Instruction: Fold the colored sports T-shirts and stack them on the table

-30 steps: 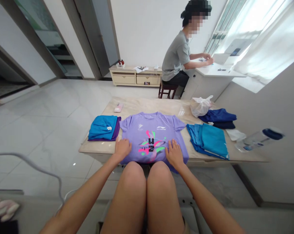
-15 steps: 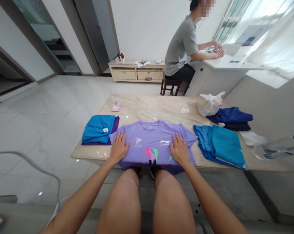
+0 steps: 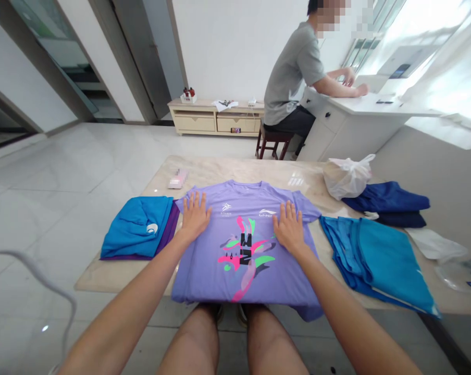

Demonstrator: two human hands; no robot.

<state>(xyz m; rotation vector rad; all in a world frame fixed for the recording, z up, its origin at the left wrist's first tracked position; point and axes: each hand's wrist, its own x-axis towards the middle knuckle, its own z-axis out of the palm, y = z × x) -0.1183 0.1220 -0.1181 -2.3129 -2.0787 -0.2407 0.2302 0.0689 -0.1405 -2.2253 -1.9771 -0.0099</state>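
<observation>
- Through my head camera, I have the purple shirt (image 3: 247,250) laid front up across the near middle of the counter (image 3: 220,169), its collar away from me and its lower part folding down over the near edge.
- My left hand (image 3: 195,213) lies palm down on the shirt, by the sleeve on that side; its fingers (image 3: 197,201) are stretched out, slightly apart, gripping nothing.
- My right hand (image 3: 290,225) also rests palm down on the fabric, just beside the white lettering; its fingers are likewise extended and spread, with no cloth pinched.
- Left of the shirt I see a folded blue garment (image 3: 132,226) on top of a dark purple garment (image 3: 169,229), near the sleeve; I can't tell whether they touch.
- To the right lies a folded teal garment (image 3: 395,260); behind it are dark blue clothes (image 3: 392,200) beside a tied white plastic bag (image 3: 347,177).
- A white sheet (image 3: 434,244) and a clear bottle (image 3: 454,273), partly cut off, sit at the far right.
- A small pink packet (image 3: 178,180) lies toward the back left.
- Beyond the counter, a person in grey (image 3: 292,75) sits on a dark stool (image 3: 274,138).
</observation>
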